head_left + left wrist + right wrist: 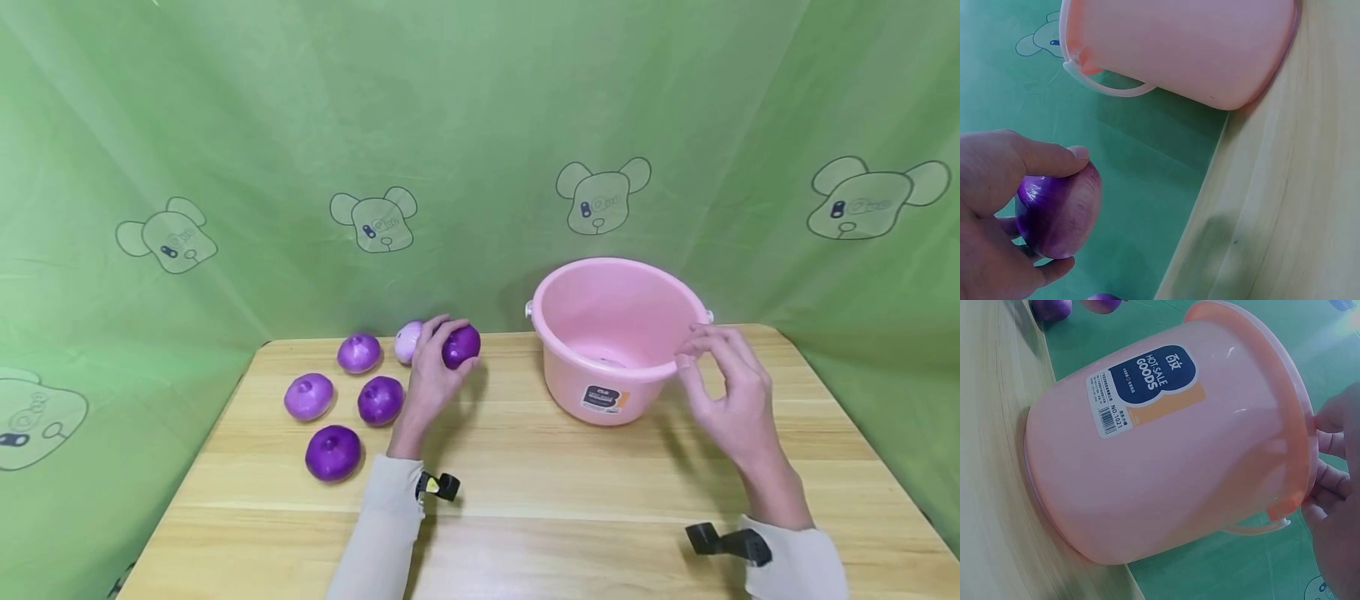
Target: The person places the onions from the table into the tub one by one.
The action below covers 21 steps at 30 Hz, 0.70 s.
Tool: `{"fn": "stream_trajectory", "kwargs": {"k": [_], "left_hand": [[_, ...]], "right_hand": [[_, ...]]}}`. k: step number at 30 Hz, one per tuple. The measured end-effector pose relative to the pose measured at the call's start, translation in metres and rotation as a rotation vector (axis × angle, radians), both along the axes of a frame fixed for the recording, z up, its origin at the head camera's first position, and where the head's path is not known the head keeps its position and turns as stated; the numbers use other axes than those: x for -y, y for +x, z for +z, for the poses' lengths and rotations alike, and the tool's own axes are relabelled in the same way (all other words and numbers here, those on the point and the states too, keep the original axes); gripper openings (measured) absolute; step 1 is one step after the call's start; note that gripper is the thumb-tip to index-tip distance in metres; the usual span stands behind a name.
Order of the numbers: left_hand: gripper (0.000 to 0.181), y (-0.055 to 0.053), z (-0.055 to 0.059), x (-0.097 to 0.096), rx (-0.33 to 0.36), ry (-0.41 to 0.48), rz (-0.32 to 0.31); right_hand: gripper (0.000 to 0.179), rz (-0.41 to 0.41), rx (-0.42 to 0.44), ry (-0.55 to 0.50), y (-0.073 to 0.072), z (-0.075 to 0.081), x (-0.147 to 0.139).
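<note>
My left hand (pixel 435 371) grips a dark purple onion (pixel 1060 209), thumb on one side and fingers on the other, near the table's back edge. Partly behind that hand is a paler onion (pixel 407 342). A pink bucket (pixel 600 392) stands upright on the right half of the table, its open top showing a bare inside. At the bucket's right rim, my right hand (pixel 731 387) pinches the edge between thumb and fingers. In the right wrist view, the fingertips sit right at the rim (pixel 1310 450).
Several more onions lie left of my left arm, among them a dark one (pixel 333 453) nearest me and a lighter one (pixel 309 396). A white handle (pixel 1116 92) hangs from the bucket. Green cloth (pixel 480 125) rises behind the wooden table (pixel 525 500).
</note>
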State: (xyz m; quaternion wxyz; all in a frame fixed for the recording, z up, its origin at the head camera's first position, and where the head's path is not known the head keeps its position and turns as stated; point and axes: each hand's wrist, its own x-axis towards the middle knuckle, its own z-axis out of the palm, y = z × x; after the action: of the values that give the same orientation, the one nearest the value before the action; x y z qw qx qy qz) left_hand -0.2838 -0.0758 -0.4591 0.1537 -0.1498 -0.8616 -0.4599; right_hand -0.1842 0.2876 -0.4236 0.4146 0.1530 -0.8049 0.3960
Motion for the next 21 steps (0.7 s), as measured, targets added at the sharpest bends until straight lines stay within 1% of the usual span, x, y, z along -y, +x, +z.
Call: {"fn": "stream_trajectory", "kwargs": {"k": [3, 9, 14, 21], "left_hand": [[0.062, 0.0, 0.002, 0.0, -0.01, -0.006, 0.003], [0.063, 0.002, 0.006, 0.0, -0.003, -0.013, 0.004], [0.063, 0.004, 0.012, -0.001, -0.026, -0.015, -0.001], [0.063, 0.007, 0.016, -0.002, -0.044, -0.025, -0.004]], "right_hand": [[0.009, -0.002, -0.006, -0.003, -0.001, -0.001, -0.001], [0.008, 0.0, 0.001, -0.003, -0.001, -0.002, -0.001], [0.009, 0.005, 0.012, -0.003, 0.001, 0.001, 0.0], [0.01, 0.008, 0.022, 0.0, 0.002, 0.002, 0.0]]}}
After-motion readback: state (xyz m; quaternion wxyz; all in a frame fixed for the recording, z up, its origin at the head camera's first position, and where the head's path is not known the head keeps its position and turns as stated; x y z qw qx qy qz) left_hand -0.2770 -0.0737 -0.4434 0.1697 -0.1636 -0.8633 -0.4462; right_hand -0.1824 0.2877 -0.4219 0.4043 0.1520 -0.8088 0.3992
